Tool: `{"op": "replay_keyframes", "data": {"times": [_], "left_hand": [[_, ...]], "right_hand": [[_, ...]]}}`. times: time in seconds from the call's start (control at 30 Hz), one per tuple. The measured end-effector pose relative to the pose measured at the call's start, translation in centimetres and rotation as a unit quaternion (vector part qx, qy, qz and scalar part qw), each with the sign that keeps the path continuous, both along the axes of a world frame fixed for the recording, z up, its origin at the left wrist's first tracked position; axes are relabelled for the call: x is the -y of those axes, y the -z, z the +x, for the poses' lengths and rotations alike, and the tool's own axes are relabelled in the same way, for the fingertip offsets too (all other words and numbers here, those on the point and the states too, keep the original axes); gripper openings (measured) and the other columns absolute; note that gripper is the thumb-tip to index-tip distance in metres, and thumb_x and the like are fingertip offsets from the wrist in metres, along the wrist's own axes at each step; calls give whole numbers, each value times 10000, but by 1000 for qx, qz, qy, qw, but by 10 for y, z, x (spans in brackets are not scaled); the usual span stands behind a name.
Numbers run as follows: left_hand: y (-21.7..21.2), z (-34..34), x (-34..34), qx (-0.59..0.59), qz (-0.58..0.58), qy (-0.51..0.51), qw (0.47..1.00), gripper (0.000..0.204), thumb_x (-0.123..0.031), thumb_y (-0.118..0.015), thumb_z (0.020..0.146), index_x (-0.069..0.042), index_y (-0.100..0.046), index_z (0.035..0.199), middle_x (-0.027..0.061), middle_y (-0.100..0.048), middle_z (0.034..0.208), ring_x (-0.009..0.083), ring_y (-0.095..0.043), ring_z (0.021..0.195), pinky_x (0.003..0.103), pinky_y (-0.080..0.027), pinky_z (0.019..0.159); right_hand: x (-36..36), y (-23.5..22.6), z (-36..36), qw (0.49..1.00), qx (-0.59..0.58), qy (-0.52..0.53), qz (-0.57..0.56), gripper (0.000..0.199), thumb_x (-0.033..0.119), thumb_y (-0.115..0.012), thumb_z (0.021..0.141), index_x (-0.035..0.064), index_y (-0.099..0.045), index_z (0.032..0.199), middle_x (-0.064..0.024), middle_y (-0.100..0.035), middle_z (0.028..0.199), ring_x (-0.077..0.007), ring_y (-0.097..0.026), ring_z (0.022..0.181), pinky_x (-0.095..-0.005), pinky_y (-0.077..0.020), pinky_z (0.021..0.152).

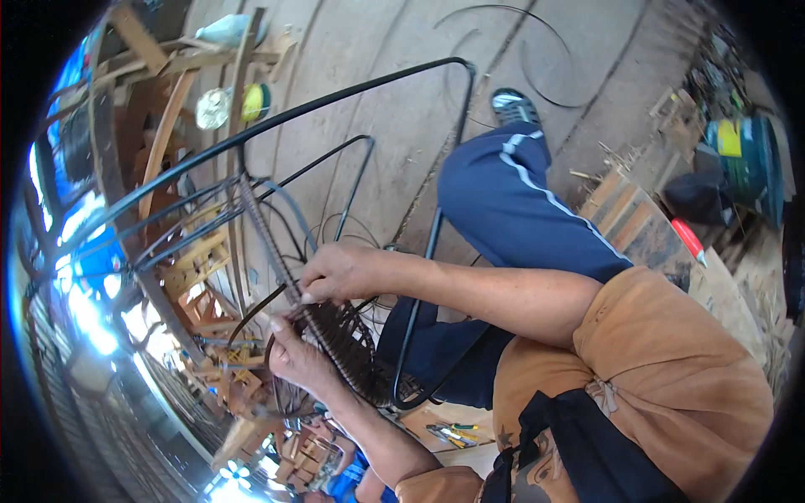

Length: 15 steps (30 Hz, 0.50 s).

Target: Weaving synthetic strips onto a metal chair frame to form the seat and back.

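Note:
A black metal chair frame [323, 101] lies tilted across my lap, with dark brown strip weaving [340, 335] on part of it. One bar of it, the wrapped bar [268, 230], has a brown strip wound around it. My right hand [348, 272] pinches at this bar, fingertips closed on the brown strip. Just below, on the other side of the bar, my left hand [302, 360] is closed with its thumb up, holding a brown strip [256, 312] that curves away to the left. The exact grip of the left fingers is partly hidden.
Pliers and other hand tools [453, 433] lie on a board near my lap. To the right are a red marker [689, 241] and a green spool [746, 163]. Loose strip [570, 92] curls on the plank floor. Wooden frames [205, 251] stand at left; another person [352, 478] sits below.

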<state>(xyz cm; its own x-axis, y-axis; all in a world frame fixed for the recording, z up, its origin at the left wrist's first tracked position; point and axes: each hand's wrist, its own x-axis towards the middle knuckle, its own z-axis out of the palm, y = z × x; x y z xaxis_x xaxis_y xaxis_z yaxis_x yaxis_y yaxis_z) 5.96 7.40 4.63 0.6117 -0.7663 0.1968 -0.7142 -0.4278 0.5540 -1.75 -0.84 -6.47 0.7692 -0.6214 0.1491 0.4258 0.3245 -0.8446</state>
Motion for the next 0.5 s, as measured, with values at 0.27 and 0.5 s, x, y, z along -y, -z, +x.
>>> {"op": "replay_keyframes", "data": {"times": [0.27, 0.5], "left_hand": [[27, 26, -7, 3, 10, 58, 998, 222, -182, -532, 882, 11, -641, 864, 168, -639, 858, 288, -629, 758, 356, -486, 674], [8, -5, 5, -50, -36, 73, 995, 222, -211, -542, 863, -17, -646, 891, 180, -616, 707, 335, -624, 659, 390, -479, 587]], "right_hand": [[-16, -33, -18, 985, -144, 66, 72, 202, 176, -595, 842, -20, -642, 828, -55, -602, 642, -100, -574, 565, -254, -471, 503], [-47, -43, -27, 914, -254, 252, -189, 271, 213, -512, 887, -28, -598, 978, -244, -598, 748, -430, -561, 713, -409, -466, 678]]}}
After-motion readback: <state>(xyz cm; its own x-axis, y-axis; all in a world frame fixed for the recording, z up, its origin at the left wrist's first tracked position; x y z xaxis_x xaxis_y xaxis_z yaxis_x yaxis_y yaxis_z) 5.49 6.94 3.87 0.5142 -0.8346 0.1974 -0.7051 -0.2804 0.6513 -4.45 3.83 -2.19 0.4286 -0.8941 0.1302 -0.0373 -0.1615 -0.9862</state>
